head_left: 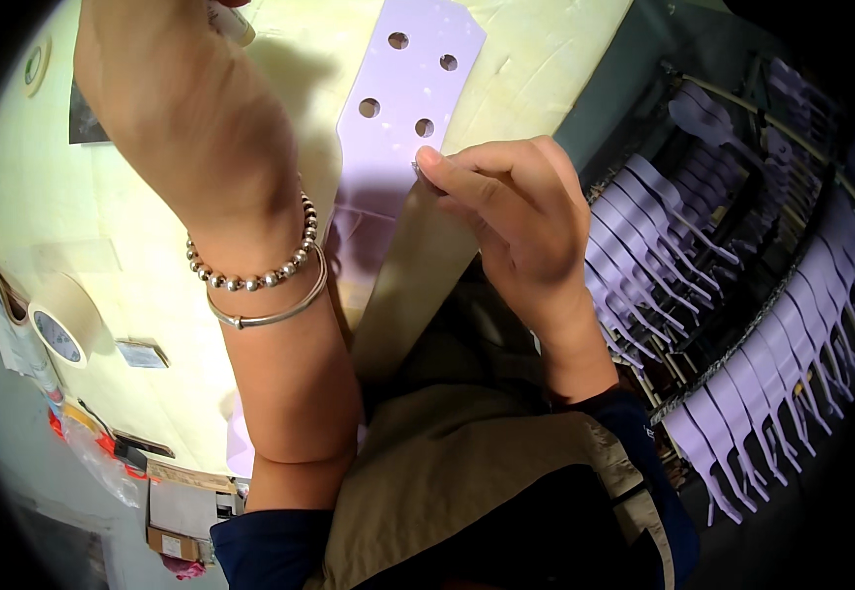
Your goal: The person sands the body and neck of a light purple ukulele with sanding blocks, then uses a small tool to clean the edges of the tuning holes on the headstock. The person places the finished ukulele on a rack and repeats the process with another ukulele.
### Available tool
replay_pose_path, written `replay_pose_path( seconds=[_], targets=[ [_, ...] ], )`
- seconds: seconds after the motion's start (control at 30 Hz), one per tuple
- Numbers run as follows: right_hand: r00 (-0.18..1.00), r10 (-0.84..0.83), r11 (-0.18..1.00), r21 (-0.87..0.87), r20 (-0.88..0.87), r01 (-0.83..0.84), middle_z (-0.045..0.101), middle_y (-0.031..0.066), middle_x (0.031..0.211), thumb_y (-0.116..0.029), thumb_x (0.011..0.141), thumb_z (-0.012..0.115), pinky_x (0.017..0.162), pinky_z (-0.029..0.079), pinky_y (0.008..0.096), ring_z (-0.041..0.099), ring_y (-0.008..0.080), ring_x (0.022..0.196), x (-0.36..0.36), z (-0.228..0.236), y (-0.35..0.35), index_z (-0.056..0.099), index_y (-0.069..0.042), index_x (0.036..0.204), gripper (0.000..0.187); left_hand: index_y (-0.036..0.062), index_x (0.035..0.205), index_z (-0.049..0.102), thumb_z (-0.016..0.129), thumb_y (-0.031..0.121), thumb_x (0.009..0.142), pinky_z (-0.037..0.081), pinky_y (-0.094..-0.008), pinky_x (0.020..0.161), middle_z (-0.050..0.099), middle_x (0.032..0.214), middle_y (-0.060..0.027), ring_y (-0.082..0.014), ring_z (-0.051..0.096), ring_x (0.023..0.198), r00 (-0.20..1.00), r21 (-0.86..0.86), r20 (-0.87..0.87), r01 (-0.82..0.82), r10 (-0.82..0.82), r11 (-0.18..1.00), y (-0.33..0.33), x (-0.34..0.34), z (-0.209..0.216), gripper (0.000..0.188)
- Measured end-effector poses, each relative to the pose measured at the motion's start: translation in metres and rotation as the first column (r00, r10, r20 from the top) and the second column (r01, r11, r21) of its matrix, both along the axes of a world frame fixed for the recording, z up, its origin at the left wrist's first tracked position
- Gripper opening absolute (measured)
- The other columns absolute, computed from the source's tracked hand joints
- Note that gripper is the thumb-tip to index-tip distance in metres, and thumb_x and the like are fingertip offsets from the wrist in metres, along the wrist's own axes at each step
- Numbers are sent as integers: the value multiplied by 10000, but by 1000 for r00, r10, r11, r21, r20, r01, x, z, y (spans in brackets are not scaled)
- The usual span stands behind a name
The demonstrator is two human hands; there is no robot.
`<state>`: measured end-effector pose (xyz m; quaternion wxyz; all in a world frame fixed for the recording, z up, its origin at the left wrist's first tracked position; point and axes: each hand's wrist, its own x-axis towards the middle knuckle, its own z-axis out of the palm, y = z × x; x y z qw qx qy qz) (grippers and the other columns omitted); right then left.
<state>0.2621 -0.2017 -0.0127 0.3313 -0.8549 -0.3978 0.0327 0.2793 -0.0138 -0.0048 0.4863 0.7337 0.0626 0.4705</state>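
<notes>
A flat lilac headstock [384, 157], like one from a small stringed instrument, lies on the pale yellow work surface. Several round holes go through its wide far end. My right hand [521, 197] is closed in a pinch at its right edge, just below the holes. Something small and dark shows between thumb and fingers, too little to name. My left hand [186, 108] reaches to the far left of the headstock, blurred, with its fingers hidden or out of view. Beside it, at the top edge, is a small white tube-like thing [232, 24]; whether I hold it is unclear.
At right, racks carry many lilac neck pieces [742, 433] in rows, close to my right arm. On the pale yellow surface [152, 211] at left stand a wide tape roll [63, 320] and a small flat packet [142, 354]. A cardboard box [174, 544] is at lower left.
</notes>
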Motion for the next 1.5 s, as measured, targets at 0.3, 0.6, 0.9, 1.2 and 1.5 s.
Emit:
replay_pose_path(
  seconds=[0.3, 0.6, 0.9, 1.2, 1.5],
  targets=[
    [949, 10, 997, 80, -314, 16, 600, -42, 742, 40, 581, 723, 588, 420, 264, 523, 168, 665, 10, 5, 0, 694, -162, 964, 435, 116, 1339, 463, 313, 269, 997, 306, -157, 553, 555, 854, -45, -44, 386, 636, 1000, -36, -8, -15, 15, 999, 3, 0, -3, 404],
    [995, -32, 999, -3, -99, 32, 606, -32, 752, 45, 575, 722, 599, 432, 265, 520, 176, 656, 1, 7, 3, 694, -163, 970, 447, 99, 1354, 441, 315, 233, 999, 301, -158, 560, 541, 839, -26, -45, 379, 633, 999, 139, -38, -31, 37, 990, 4, 1, -6, 400],
    [896, -46, 991, 92, -441, 96, 611, -4, 774, 80, 575, 711, 604, 445, 271, 537, 171, 675, 2, 10, -1, 702, -113, 973, 443, 44, 1348, 432, 330, 123, 985, 318, -159, 548, 559, 858, -53, -54, 385, 635, 996, 117, -89, -3, 13, 993, 10, -3, -8, 385],
    [992, -24, 996, 77, -123, 33, 612, -26, 818, 55, 560, 725, 570, 420, 272, 525, 165, 662, -5, 2, 4, 704, -130, 984, 464, 18, 1342, 430, 356, 70, 962, 317, -165, 551, 568, 878, -72, -56, 383, 633, 997, 41, 71, 11, -13, 999, 14, 2, -26, 390],
    [983, 78, 996, 61, -169, -69, 609, -37, 758, 40, 585, 722, 557, 409, 270, 530, 155, 648, 10, 6, 4, 707, -128, 946, 398, 42, 1348, 430, 336, 102, 975, 301, -154, 565, 566, 853, -50, -51, 368, 625, 999, -7, -33, -24, 24, 1000, 1, -1, -7, 390]
  ],
)
